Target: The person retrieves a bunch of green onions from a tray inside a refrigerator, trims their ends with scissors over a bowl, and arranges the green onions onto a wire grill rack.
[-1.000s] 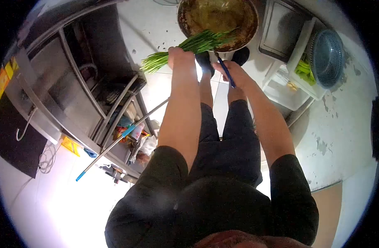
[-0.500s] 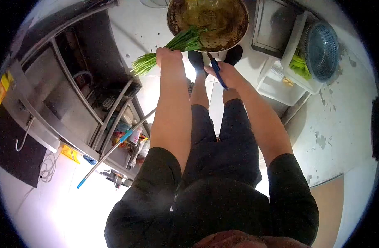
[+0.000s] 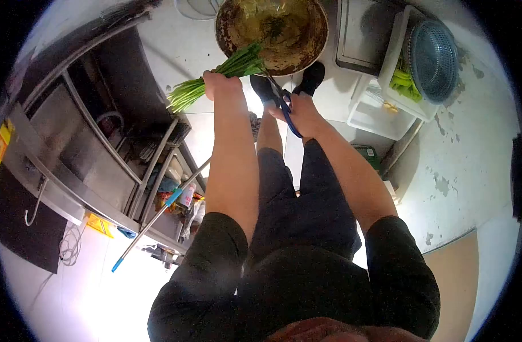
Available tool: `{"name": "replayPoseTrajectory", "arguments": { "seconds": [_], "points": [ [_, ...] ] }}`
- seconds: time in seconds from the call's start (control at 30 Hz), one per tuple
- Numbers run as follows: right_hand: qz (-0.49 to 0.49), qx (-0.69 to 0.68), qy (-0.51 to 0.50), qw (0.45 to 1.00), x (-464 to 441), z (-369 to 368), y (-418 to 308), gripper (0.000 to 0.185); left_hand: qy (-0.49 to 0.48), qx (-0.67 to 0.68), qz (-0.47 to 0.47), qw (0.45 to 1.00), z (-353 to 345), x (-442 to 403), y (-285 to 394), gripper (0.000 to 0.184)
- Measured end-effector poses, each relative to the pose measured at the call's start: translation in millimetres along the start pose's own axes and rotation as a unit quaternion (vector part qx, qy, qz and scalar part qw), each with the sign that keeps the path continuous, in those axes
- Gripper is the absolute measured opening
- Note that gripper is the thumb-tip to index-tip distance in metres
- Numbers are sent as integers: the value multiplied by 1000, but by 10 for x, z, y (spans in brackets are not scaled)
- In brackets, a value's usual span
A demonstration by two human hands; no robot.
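Observation:
My left hand point(image 3: 222, 85) is closed round a bunch of long green stalks point(image 3: 187, 93). Their darker leafy end sticks out to the right, by the near rim of a wide, stained pan point(image 3: 306, 48). Small dark green bits lie in the liquid in the pan. My right hand point(image 3: 305, 114) grips blue-handled scissors point(image 3: 289, 118), whose blades point up and left towards the leafy end. Whether the blades touch the leaves is hard to tell.
At the right, a blue colander point(image 3: 435, 62) rests on a white bin holding green vegetables point(image 3: 404, 85). Beside it are a metal-rimmed tray point(image 3: 361, 34) and a white basket point(image 3: 380, 118). A blue-and-silver pole point(image 3: 153, 219) leans by the metal shelving point(image 3: 101, 134) at the left.
The leafy end of the bunch looks shorter, and dark green bits now show in the pan. The pan, both hands and the bins have shifted left in view.

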State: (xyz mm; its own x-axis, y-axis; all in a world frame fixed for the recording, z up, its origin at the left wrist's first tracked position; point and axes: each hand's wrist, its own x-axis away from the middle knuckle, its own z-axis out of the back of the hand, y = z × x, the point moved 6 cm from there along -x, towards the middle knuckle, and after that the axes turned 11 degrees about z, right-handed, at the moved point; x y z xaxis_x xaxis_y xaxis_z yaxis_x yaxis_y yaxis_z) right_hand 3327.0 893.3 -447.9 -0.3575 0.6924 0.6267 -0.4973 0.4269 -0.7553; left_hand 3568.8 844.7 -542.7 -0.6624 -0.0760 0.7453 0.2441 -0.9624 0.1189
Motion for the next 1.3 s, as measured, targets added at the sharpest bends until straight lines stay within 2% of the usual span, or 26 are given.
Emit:
{"name": "replayPoseTrajectory", "arguments": {
  "seconds": [0.03,0.13,0.3,0.43,0.5,0.6,0.67,0.73,0.8,0.9,1.0,1.07,1.13,1.3],
  "points": [
    [-8,-18,-6,1000,-10,36,-96,64,-7,127,44,991,19,108,-32,23],
    [-35,-37,-19,999,-73,174,-299,71,-17,261,86,961,21,318,-30,23],
    [-65,4,-43,997,-176,131,-156,78,-15,386,129,913,25,538,3,21],
    [-103,-6,-54,993,-137,127,-65,76,-10,448,154,881,21,699,97,21],
    [-84,8,-77,993,-125,89,35,74,-9,463,153,873,35,769,159,21],
    [-65,-34,-46,996,-3,91,25,71,-22,463,125,877,63,649,207,20],
    [44,4,-103,994,9,-73,129,86,-31,461,100,881,77,507,211,20],
    [6,-31,-143,989,15,15,-37,95,-60,481,74,871,91,629,256,19],
    [-178,-141,-164,960,85,128,-235,96,-81,485,47,870,67,650,302,18],
    [-132,-236,-111,956,5,72,-227,88,-97,480,3,872,56,605,322,17],
    [-161,-233,-119,952,-34,-31,-190,80,-115,496,-42,860,50,726,363,17],
    [-176,-279,-128,935,-35,-44,-210,77,-125,495,-71,857,48,828,394,18],
    [-216,-278,-151,924,-78,-93,-146,73,-122,471,-70,871,67,1049,444,20],
    [-213,-317,-86,920,-94,85,-244,70,-143,437,-112,881,30,1124,457,24]
  ]
}}
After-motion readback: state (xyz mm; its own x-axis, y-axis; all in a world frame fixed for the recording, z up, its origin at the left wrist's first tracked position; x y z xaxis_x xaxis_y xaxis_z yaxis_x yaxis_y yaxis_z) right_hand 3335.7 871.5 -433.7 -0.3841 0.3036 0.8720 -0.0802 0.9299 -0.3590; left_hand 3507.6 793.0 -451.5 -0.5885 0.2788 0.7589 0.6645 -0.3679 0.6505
